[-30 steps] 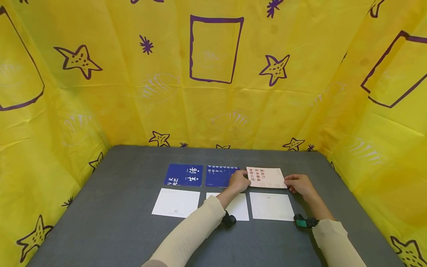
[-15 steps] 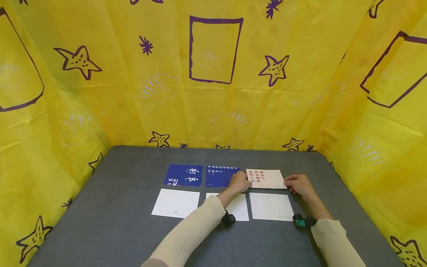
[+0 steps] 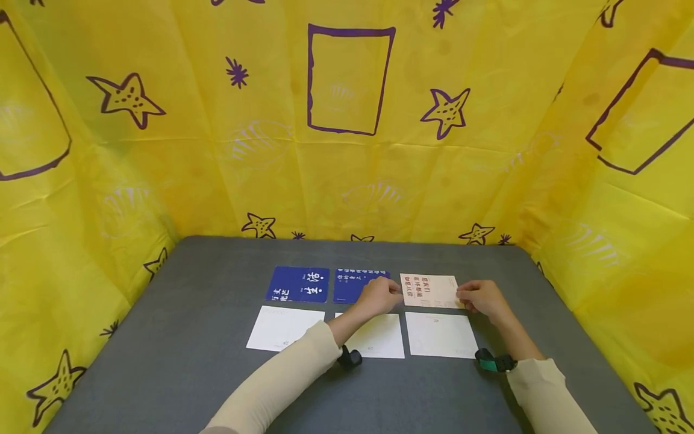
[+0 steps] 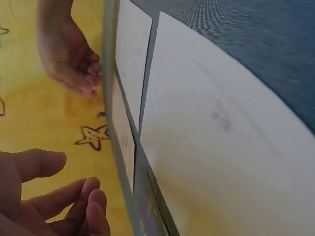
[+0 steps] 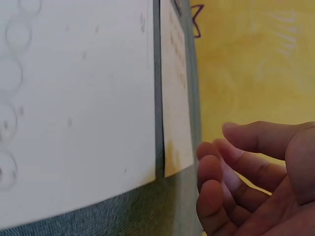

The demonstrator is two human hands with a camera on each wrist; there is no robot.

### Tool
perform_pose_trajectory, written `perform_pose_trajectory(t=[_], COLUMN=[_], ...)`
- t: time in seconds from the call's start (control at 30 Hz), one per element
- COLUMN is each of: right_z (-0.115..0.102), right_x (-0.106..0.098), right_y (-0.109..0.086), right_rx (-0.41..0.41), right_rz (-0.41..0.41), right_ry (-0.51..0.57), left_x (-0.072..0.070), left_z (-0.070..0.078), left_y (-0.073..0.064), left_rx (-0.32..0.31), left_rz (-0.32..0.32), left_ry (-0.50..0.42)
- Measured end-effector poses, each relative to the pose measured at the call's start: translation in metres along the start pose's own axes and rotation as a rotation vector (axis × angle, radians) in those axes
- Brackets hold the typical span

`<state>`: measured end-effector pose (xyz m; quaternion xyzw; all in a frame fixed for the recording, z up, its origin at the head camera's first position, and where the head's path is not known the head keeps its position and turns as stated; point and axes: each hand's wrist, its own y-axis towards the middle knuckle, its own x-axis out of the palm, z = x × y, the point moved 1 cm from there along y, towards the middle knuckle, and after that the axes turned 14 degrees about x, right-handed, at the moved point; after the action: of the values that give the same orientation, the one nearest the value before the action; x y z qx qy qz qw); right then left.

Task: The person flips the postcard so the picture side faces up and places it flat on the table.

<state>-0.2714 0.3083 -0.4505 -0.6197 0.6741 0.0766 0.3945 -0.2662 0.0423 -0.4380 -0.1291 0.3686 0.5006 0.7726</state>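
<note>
A pale pink card (image 3: 430,290) with red characters lies at the right end of the far row. My right hand (image 3: 484,299) is at its right edge, fingertips right by the corner. In the right wrist view the thumb and loosely bent fingers (image 5: 210,169) hold nothing between them. My left hand (image 3: 379,296) is over the middle blue card (image 3: 349,288), partly hiding it, just left of the pink card. The left wrist view shows its thumb (image 4: 47,163) apart from the fingers, with nothing between.
Another blue card (image 3: 298,284) is at the far row's left end. Nearer are three white cards: left (image 3: 282,325), middle (image 3: 379,337), partly behind the left forearm, and right (image 3: 441,335). All lie on a dark grey table (image 3: 162,361), enclosed by yellow patterned cloth (image 3: 347,169).
My left hand has let go of the pink card's left edge and drawn back to the left. The pink card has settled slightly nearer. My right hand has shifted a little left.
</note>
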Motion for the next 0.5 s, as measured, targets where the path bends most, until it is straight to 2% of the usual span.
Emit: perform_pose_trajectory(t=[0.13,0.27,0.37,0.5], right_z=[-0.004,-0.009,-0.017,-0.029], right_x=[0.004,0.011,0.020,0.034], right_y=[-0.007,-0.015,-0.022,-0.029], right_rx=[0.000,-0.014,-0.043,-0.083], right_rz=[-0.007,-0.019,-0.045,-0.085], right_ry=[-0.021,-0.024,-0.012,-0.006], left_x=[-0.012,-0.021,-0.029,-0.042], left_z=[0.002,0.015,0.022,0.020], left_y=[-0.019,-0.034,-0.046,-0.062], left_rx=[-0.002,0.020,0.049,0.070], left_rz=[-0.005,-0.038,-0.053,-0.059], left_ry=[-0.078,-0.153,-0.167,-0.155])
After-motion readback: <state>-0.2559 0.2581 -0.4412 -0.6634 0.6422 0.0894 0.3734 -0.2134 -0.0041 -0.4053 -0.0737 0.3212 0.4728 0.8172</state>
